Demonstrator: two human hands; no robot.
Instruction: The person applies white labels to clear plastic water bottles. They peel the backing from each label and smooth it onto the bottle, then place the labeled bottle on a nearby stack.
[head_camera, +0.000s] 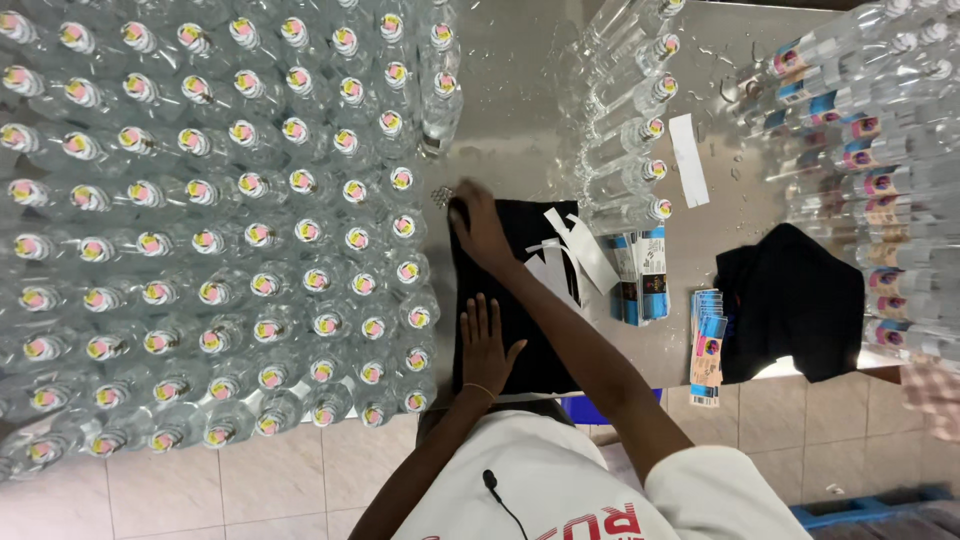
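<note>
A black cloth (530, 350) lies flat on the steel table (510, 110) in front of me. My left hand (484, 345) rests open on its near part, fingers spread. My right hand (478, 222) presses on the cloth's far left corner, close to the standing bottles (210, 240); whether it pinches the cloth I cannot tell. White paper backing strips (575, 255) lie on the cloth's right side.
Many clear capped bottles stand packed on the left. Bottles lie on their sides in a row (625, 120) at centre back and in a labelled pile (870, 160) at right. Label stacks (640, 275) (706, 345) and another black cloth (790, 300) lie between them.
</note>
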